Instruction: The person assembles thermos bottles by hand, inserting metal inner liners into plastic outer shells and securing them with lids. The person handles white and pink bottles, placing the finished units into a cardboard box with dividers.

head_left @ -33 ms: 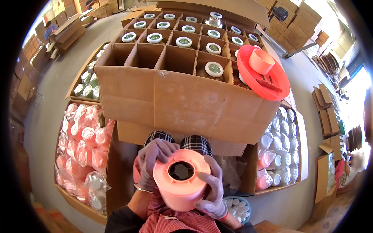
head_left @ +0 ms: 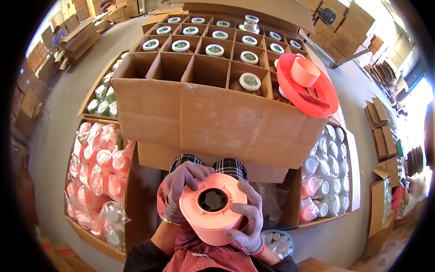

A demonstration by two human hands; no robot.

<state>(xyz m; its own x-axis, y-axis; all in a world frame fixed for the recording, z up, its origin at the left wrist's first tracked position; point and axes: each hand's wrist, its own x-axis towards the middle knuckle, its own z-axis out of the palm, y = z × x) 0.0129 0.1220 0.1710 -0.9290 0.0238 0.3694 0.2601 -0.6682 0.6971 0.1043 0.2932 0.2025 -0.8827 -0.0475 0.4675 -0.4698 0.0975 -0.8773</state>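
Observation:
Over my lap I hold a round pink plastic part (head_left: 192, 204), with a wide flat flange on top, ribs, and a dark round hole in its middle. My left hand (head_left: 181, 186), in a grey glove, is closed on the left edge of its flange, fingertips resting at the rim. Gripping the right side is my gloved right hand (head_left: 250, 217), with thumb and fingers curved around the wall. The part's underside is hidden from view.
Ahead stands a cardboard box (head_left: 217, 122) with dividers, holding several white-rimmed glass jars (head_left: 249, 81). A red basin (head_left: 290, 97) with a pink cup rests on its right corner. Bagged pink parts (head_left: 97, 177) fill a left carton; bagged whitish pieces (head_left: 333, 181) fill a right one. A blue tub (head_left: 290, 254) sits lower right.

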